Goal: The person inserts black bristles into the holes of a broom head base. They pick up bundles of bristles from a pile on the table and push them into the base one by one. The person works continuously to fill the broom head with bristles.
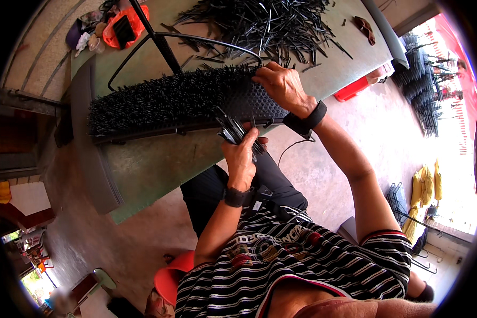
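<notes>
A long black panel (159, 98) lies across the table, densely covered with short black bristle-like strips on its left and middle. Toward its right end, a bare part shows rows of small holes. My left hand (240, 159) is closed around a bundle of thin black strips (230, 127) just below the panel's near edge, their ends fanning up and left. At the panel's far right edge, my right hand (285, 87) has its fingers pinched together against the holed part. Whatever those fingertips hold is hidden.
A large heap of loose black strips (265, 26) spreads over the far side of the green table (164, 175). A bent black metal frame (164, 50) rises behind the panel. An orange bag (126, 26) with a dark phone-like object lies far left. Dark stacked items (420, 79) stand far right.
</notes>
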`<state>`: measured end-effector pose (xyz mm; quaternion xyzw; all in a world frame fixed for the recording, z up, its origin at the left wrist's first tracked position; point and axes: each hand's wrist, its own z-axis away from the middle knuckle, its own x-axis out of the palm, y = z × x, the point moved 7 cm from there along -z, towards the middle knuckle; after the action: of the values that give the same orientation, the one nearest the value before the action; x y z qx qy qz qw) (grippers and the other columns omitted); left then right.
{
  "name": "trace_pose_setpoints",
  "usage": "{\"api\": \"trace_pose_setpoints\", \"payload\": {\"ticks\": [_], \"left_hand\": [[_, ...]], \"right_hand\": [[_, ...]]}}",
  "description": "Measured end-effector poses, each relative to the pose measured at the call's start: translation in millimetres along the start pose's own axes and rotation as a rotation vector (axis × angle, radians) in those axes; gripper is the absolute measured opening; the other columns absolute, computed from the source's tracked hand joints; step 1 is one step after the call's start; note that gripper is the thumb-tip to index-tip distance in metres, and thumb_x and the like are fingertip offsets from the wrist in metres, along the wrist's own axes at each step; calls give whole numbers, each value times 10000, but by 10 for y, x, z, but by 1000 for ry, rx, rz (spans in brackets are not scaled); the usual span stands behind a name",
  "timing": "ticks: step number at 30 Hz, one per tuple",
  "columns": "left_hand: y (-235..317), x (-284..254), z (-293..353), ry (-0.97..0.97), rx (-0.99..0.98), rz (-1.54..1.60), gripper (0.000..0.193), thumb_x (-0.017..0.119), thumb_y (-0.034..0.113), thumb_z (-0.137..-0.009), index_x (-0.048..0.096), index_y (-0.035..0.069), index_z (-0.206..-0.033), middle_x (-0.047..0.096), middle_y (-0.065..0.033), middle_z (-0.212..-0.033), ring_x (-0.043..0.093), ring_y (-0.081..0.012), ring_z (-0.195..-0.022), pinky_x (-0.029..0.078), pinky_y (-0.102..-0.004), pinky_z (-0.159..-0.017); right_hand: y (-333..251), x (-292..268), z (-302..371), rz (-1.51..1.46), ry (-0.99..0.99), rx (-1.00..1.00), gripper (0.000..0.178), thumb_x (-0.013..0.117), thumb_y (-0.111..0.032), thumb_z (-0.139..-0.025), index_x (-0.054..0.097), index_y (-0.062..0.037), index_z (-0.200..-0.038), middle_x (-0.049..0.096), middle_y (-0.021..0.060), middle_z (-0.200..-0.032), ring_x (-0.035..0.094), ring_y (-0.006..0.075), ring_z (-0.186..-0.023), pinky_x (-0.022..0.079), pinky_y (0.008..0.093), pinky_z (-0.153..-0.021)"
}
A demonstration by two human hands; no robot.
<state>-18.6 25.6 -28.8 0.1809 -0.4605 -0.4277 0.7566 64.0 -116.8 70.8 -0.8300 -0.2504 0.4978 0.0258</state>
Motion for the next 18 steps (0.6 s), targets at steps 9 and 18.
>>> {"api": "trace_pose_setpoints", "payload": {"ticks": [9, 18], "left_hand": [[17, 94, 9, -61, 19, -46, 120, 642, -7, -783, 601, -27, -895, 633, -93, -747, 620, -196, -531, 470, -277, -443], [-53, 78, -8, -214, -46, -42, 180, 638, -24, -783, 584, -9, -954, 647, -114, -819, 652, -236, -637, 540, -327, -551]], "right_hand": [[-22, 186, 397, -721, -459, 625, 151, 640, -129, -827, 647, 21, -847, 648, 53, -681, 591, 77, -548, 481, 202, -508], [98, -229, 202, -527, 324, 437, 178, 596, -45, -841, 517, -13, -997, 659, 120, -732, 672, 158, -633, 508, 247, -533]]}}
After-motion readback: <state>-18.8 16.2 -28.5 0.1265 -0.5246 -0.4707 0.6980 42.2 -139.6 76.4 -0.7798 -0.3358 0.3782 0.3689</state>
